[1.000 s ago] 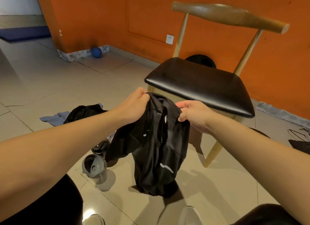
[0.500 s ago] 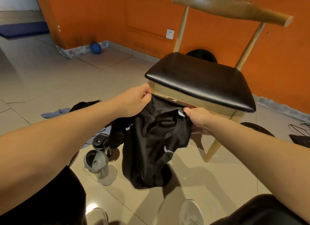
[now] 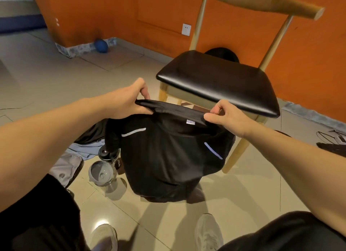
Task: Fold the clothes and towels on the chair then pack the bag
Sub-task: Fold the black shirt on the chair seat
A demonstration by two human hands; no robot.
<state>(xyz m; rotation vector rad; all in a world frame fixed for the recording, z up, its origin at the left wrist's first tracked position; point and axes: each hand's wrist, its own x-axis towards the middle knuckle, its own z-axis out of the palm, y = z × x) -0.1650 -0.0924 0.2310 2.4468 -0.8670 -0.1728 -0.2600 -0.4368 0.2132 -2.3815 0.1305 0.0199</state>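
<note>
A black shirt (image 3: 168,157) with pale reflective stripes hangs spread out in front of me, just before the chair. My left hand (image 3: 129,101) pinches its top edge on the left, and my right hand (image 3: 226,118) pinches the same edge on the right. The wooden chair with a black padded seat (image 3: 221,80) stands behind the shirt, its seat bare. On the floor at the left lie a black garment (image 3: 91,133), a light blue cloth (image 3: 84,151) and a grey bag (image 3: 65,168), partly hidden by my left arm.
A grey lidded shaker cup (image 3: 102,173) and a dark bottle (image 3: 108,153) stand on the tiles left of the shirt. A blue ball (image 3: 101,46) rests by the orange wall. Black hangers (image 3: 331,140) lie at the right. My shoes (image 3: 207,232) are below.
The bunched shirt has been pulled open: my hands moved apart along its top edge, and it now hangs flat and wide instead of crumpled.
</note>
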